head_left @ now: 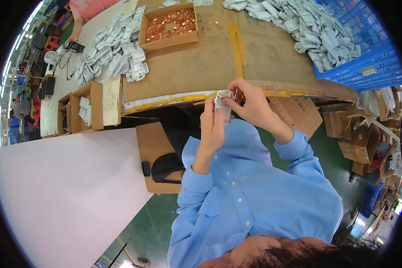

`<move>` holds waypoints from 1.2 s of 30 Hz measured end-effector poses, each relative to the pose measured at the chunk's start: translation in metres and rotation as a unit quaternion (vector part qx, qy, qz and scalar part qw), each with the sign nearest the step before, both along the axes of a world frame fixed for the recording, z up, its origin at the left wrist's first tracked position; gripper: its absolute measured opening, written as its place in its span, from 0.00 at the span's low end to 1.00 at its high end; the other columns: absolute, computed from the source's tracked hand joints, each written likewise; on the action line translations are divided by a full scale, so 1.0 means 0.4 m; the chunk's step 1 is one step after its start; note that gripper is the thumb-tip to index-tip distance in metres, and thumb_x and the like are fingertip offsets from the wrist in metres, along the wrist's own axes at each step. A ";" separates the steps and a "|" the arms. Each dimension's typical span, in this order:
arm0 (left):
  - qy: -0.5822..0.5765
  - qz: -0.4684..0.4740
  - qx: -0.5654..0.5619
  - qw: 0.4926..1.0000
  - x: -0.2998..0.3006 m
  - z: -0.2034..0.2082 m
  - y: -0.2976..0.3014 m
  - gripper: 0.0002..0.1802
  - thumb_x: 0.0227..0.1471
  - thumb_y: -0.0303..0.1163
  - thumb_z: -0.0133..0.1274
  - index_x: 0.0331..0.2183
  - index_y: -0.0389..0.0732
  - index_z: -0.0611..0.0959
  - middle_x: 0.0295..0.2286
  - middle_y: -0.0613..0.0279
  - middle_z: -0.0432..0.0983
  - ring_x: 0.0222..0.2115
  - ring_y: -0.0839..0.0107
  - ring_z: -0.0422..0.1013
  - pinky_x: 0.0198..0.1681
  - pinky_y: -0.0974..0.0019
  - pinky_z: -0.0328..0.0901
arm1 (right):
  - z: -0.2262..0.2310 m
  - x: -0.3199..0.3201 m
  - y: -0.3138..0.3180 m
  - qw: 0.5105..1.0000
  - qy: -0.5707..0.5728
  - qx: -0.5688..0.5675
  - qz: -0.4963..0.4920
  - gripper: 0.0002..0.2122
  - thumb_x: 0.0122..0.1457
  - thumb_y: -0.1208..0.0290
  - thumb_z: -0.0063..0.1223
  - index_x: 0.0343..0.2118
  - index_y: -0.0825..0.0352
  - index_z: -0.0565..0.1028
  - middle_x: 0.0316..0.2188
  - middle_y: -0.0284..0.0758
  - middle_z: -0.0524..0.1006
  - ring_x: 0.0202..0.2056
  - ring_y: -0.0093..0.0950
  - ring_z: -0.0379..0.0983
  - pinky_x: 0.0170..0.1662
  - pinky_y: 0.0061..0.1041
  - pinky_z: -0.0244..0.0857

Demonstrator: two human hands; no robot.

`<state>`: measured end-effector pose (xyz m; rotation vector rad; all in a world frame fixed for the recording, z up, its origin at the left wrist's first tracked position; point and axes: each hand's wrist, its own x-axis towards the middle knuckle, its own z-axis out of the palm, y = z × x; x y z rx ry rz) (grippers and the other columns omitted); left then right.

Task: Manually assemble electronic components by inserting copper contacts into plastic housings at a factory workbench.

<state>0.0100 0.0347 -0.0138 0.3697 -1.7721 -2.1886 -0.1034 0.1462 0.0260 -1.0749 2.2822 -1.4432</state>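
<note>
My left hand is closed round a small white plastic housing, held upright just off the table's near edge. My right hand bends over the housing's top end, its thumb and fingers pinched there. Whether a small part sits between those fingertips is hidden. Beyond my hands, a cardboard box holds many small copper-coloured metal pieces. To its left spreads a heap of white plastic housings like the one in my hand.
A blue plastic crate stands at the right, with another heap of white housings spilling from it. Small cardboard boxes sit at the left. A person's arm reaches in at the far left. A black cap lies on cardboard below.
</note>
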 end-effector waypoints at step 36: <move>-0.063 0.106 -0.179 0.976 -0.008 -0.022 -0.001 0.10 0.61 0.31 0.46 0.38 0.35 0.77 0.21 0.56 0.77 0.18 0.70 0.75 0.23 0.69 0.67 | -0.045 0.027 -0.026 0.999 0.005 0.035 -0.037 0.09 0.52 0.74 0.60 0.27 0.68 0.69 0.16 0.32 0.70 0.18 0.20 0.65 0.22 0.21 0.59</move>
